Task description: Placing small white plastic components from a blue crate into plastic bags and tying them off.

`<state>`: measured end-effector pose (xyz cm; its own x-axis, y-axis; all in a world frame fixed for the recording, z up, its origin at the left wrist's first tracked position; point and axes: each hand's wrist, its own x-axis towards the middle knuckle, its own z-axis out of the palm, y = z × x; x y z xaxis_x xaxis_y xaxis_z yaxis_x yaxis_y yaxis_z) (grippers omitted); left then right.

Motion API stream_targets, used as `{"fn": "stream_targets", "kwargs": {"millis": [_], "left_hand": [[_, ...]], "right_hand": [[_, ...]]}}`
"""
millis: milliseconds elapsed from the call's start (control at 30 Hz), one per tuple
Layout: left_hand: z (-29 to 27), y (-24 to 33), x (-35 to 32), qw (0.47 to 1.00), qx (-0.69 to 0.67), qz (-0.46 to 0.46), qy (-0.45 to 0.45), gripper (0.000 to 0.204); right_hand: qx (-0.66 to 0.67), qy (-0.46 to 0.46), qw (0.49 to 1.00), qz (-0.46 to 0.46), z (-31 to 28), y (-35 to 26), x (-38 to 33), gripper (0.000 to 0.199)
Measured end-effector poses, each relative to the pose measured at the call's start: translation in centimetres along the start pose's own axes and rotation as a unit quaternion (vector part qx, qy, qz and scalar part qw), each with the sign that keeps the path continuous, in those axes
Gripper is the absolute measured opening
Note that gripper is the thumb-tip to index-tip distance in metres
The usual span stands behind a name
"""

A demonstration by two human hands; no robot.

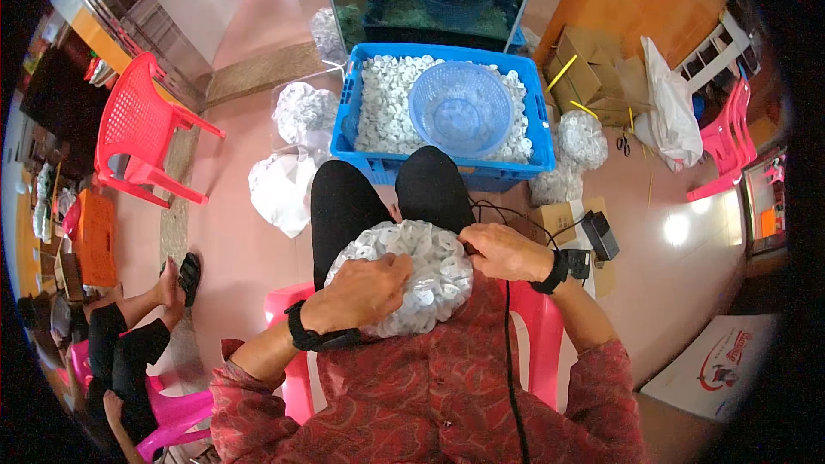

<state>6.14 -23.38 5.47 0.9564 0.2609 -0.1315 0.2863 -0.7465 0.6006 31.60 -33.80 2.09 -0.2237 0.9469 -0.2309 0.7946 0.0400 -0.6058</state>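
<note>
On my lap rests a rounded clear plastic bag [434, 279] packed with white ring-shaped plastic pieces. My left hand [371, 287] lies over its left side, fingers curled in against the plastic. At the bag's upper right edge is my right hand [505, 252], its fingers bent into a pinch; what sits between the fingertips is hidden. Beyond my knees stands a blue crate [543, 133] holding many loose white pieces [387, 99]. A blue plastic basket [461, 112] sits on top of those pieces.
Filled bags lie left [305, 112] and right [583, 139] of the crate. A white bag [284, 192], a cardboard box [593, 77], black power adapters [600, 235] with cables, and scissors [623, 146] are on the floor. Pink chair [133, 133] at left; another person's legs [129, 339] lower left.
</note>
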Motion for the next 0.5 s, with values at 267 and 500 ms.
{"fn": "stream_targets", "kwargs": {"millis": [267,500], "left_hand": [[0.0,-0.6,0.1,0.989,-0.128,0.052,0.058,0.024],[-1.5,-0.7,-0.6,0.966,-0.257,-0.025,0.029,0.022]], "right_hand": [[0.024,0.001,1.000,-0.003,-1.0,-0.2,-0.4,0.028],[0.029,0.031,0.997,-0.056,-1.5,-0.2,0.3,0.026]]}}
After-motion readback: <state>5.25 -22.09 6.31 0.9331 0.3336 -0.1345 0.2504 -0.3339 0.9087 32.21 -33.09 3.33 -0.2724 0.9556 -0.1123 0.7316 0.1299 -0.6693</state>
